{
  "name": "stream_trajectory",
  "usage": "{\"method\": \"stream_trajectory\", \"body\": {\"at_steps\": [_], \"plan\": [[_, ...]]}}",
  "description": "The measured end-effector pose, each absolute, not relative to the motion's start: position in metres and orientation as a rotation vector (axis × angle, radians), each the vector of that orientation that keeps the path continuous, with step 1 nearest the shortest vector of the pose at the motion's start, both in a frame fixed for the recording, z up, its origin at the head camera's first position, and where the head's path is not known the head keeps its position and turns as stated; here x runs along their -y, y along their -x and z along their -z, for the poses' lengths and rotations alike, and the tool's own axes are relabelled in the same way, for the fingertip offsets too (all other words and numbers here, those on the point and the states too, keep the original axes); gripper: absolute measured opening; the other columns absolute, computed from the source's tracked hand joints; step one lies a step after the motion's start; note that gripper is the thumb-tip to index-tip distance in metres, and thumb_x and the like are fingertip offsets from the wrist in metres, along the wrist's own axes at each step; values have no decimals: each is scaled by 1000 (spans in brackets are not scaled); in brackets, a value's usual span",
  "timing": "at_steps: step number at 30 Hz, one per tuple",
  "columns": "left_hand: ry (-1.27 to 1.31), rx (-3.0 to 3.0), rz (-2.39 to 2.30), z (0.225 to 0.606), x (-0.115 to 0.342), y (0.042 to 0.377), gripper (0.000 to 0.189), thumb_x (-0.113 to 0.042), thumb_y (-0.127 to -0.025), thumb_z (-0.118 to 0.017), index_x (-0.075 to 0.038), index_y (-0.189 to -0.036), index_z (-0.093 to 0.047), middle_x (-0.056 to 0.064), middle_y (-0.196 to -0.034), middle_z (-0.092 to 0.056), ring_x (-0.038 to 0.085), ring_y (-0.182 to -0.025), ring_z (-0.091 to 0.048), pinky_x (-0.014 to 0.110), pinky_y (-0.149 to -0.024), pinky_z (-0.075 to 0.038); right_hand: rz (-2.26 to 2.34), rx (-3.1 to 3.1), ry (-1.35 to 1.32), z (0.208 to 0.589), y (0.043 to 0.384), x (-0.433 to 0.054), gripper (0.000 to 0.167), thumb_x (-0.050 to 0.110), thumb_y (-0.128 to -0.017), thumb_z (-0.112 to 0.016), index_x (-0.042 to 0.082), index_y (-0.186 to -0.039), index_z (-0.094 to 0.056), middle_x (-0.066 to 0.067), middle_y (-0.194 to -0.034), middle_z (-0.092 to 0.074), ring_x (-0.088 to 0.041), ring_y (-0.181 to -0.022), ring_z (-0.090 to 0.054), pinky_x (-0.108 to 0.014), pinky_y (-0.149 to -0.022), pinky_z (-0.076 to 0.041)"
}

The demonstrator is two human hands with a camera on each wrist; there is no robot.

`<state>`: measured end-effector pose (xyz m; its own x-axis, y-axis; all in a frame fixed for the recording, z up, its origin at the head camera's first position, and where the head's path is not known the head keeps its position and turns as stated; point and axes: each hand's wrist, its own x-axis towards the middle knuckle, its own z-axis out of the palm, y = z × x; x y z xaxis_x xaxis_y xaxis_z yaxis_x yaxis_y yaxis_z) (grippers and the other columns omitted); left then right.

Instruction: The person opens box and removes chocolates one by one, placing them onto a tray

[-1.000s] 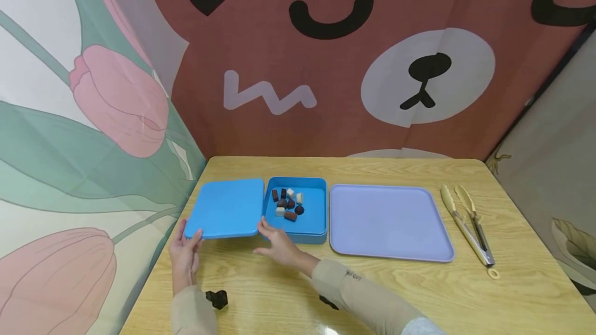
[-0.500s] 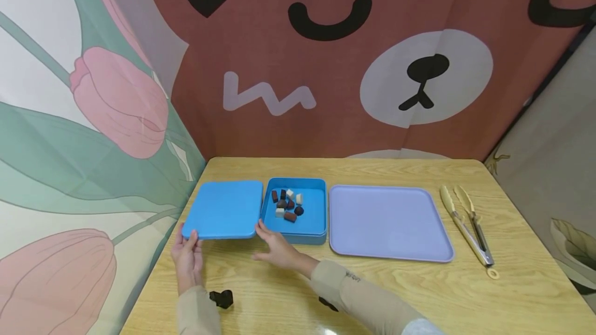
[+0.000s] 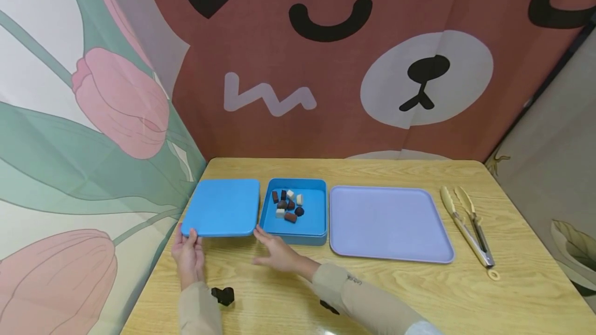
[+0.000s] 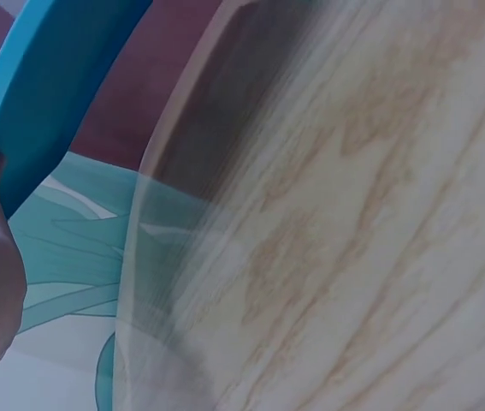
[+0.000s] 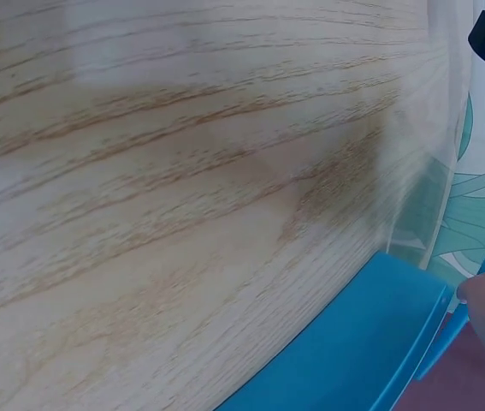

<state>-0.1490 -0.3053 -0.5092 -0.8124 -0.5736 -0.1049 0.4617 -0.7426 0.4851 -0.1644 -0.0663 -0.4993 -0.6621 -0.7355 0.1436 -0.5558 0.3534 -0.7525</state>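
A flat blue lid [image 3: 221, 207] is at the left of the table in the head view, just left of the matching blue box [image 3: 298, 240]. My left hand [image 3: 188, 256] grips its near left corner, thumb on top and fingers underneath. At the near right corner, the fingertips of my right hand [image 3: 279, 252] touch the lid's edge, fingers extended and thumb held apart. Inside the box lie several small brown and white chocolates [image 3: 291, 217]. The left wrist view shows the lid's underside [image 4: 45, 103] above the table edge.
A lavender tray [image 3: 388, 221] lies right of the box. Beyond it rest metal tongs [image 3: 472, 231] with beige tips, spread apart. Printed cloths [image 3: 279, 133] hang behind the wooden table [image 3: 261, 293] and along both its sides.
The lid has shifted slightly left and levelled out, widening the gap to the box. My right fingertips have moved a little left and nearer with its corner. The chocolates stay put.
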Motion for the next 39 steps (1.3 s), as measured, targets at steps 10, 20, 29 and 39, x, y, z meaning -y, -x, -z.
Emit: {"method": "stream_trajectory", "body": {"at_steps": [10, 20, 29, 39], "plan": [[-452, 809, 2465, 511, 303, 156, 68, 12, -88, -41, -6, -144, -6, 14, -147, -7, 16, -116, -43, 20, -84, -42, 1207, -2414, 1174, 500, 164, 59, 72, 27, -84, -63, -6, -137, -26, -19, -144, -18, -31, -119, -39, -29, -98, -32], [-561, 979, 2418, 514, 306, 161, 66, 8, -90, -41, -5, -144, -6, 16, -147, -10, 14, -123, -34, 18, -83, -43, 1260, -2380, 1143, 501, 165, 54, 69, 21, -84, -64, -6, -137, -28, -19, -143, -20, -27, -129, -24, -33, -99, -30], [-635, 1135, 2375, 513, 306, 166, 63, 6, -90, -42, -3, -143, -8, 18, -145, -13, 7, -105, -51, 16, -78, -45, 1274, -2374, 1141, 505, 166, 50, 70, 28, -84, -62, -6, -136, -29, -19, -143, -22, -28, -129, -24, -34, -100, -30], [-779, 1518, 2122, 519, 304, 175, 58, -3, -92, -46, 4, -141, -15, 20, -141, -25, 20, -122, -38, 17, -85, -42, 1269, -2385, 1106, 502, 165, 46, 65, 27, -86, -60, -2, -137, -31, -16, -143, -25, -25, -129, -25, -34, -101, -29]]}}
